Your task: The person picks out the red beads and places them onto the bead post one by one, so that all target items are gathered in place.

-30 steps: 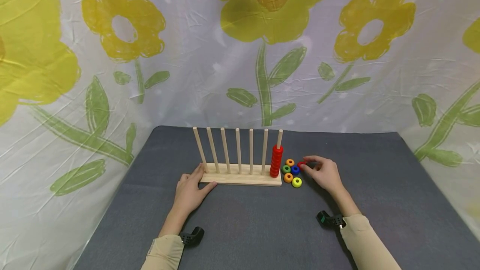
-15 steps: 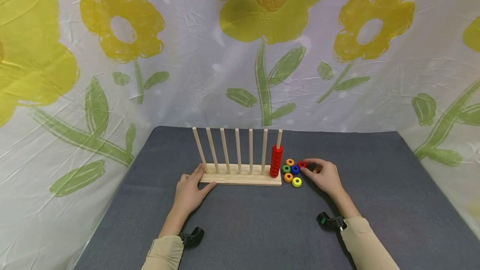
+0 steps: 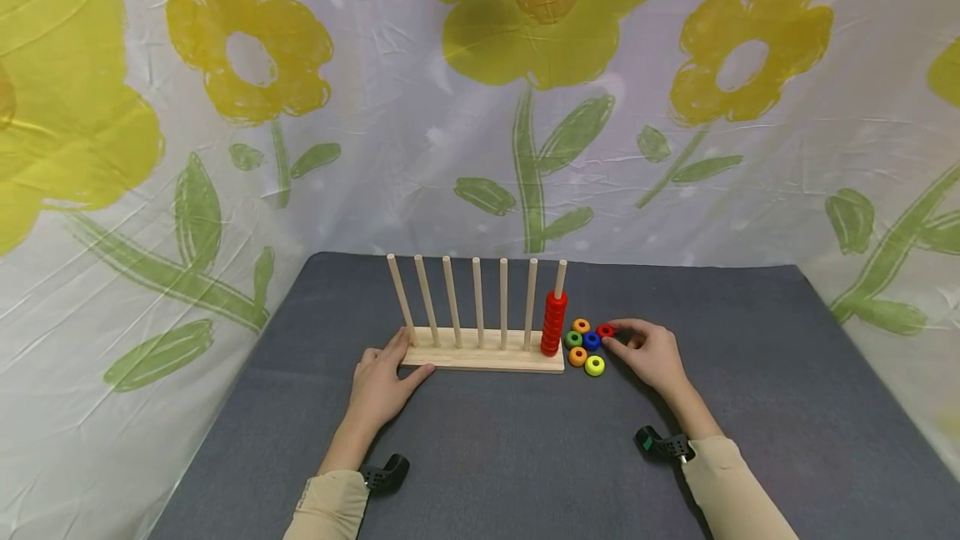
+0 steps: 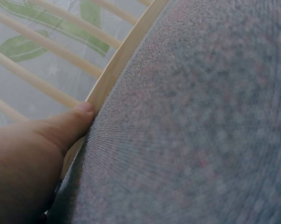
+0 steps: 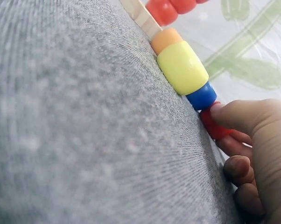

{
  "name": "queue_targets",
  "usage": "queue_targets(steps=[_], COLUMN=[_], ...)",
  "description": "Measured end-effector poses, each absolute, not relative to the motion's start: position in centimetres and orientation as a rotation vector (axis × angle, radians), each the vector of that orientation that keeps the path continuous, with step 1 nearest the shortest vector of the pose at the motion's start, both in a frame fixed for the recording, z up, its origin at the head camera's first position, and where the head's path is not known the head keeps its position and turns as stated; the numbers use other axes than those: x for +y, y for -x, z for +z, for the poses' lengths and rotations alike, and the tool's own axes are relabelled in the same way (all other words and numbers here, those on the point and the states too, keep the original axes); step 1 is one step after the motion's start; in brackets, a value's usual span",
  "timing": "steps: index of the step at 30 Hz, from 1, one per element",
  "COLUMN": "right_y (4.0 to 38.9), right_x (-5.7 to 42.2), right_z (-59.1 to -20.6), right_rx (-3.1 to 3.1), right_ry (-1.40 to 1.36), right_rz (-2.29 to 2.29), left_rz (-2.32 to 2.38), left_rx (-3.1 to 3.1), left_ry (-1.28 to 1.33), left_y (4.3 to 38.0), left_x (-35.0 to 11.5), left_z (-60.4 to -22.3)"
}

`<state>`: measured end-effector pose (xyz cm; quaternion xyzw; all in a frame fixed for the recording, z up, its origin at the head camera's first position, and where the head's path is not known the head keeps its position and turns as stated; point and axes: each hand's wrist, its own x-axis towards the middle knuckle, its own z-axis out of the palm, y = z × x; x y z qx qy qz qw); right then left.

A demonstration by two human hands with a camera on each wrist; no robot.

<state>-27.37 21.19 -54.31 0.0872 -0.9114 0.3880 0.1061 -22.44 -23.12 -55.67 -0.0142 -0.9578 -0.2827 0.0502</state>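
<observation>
A wooden bead abacus (image 3: 480,362) stands on the table with several upright pegs. On its rightmost peg sits a stack of red beads (image 3: 553,325); the other pegs are bare. My left hand (image 3: 378,386) holds the left end of its base, thumb along the front edge, as the thumb (image 4: 70,126) in the left wrist view shows. My right hand (image 3: 652,354) pinches a loose red bead (image 5: 215,123) between thumb and fingers, low at the tabletop. That bead lies beside a blue bead (image 3: 592,341) at the right edge of a small group.
Around the blue bead lie a green bead (image 3: 573,339), a yellow bead (image 3: 595,366), an upper orange bead (image 3: 581,326) and a lower orange bead (image 3: 577,357). The group is close to the base's right end. A dark cloth (image 3: 510,457) covers the table; a flowered curtain (image 3: 390,173) hangs behind.
My right fingers have shifted slightly at the red bead, leaving more of it visible than a second ago. The left hand and abacus stay in place.
</observation>
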Motion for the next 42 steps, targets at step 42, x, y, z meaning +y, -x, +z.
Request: queue_targets(steps=[42], right_y=[27.2], right_x=[19.6], right_z=[-50.6], right_rx=[-2.619], right_ry=[-0.288], right_rz=[1.184], left_rz=[-0.862], left_rx=[-2.922], left_ry=[0.034], left_y=[22.4], left_x=[-23.1], left_z=[-55.6])
